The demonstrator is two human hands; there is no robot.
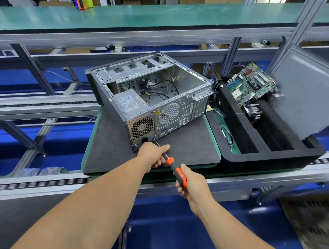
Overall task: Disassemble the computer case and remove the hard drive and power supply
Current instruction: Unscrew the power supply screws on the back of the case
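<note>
An open grey computer case (185, 105) lies on its side on a dark mat (108, 145), rear panel towards me. The power supply (129, 102) sits in its near left corner, its fan grille (142, 127) facing me. Loose black and yellow cables (158, 91) lie inside. My right hand (192, 183) grips the orange and black handle of a screwdriver (175, 167). Its tip meets the rear panel just right of the power socket. My left hand (153, 154) holds the screwdriver's metal shaft between its fingers.
A black foam tray (240, 129) at the right holds a green motherboard (251, 82) and a heatsink (253, 110). A grey side panel (304, 93) leans against the tray's far right. Roller rails (40, 183) run along the near edge. Aluminium frame posts stand behind.
</note>
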